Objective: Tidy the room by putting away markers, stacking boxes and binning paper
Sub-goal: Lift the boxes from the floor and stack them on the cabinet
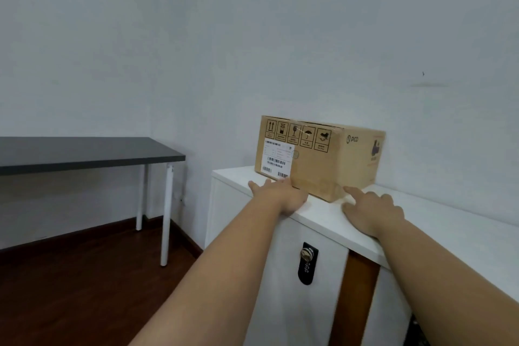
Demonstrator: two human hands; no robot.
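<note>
Both hands released, left hand (276, 196) and right hand (370, 212) touching one cardboard box (331, 160), white cabinet (421, 222)

There is only one view, from a camera on the person's head. It looks forward and a little down, from above the arms, into a corner of the room. It is close to the white cabinet (323, 233), near enough for both arms to reach its top. The cardboard box (331, 160) sits near the middle of the picture. A black table (84, 153) is farther off on the left. The wide lens bends the edges.
</note>
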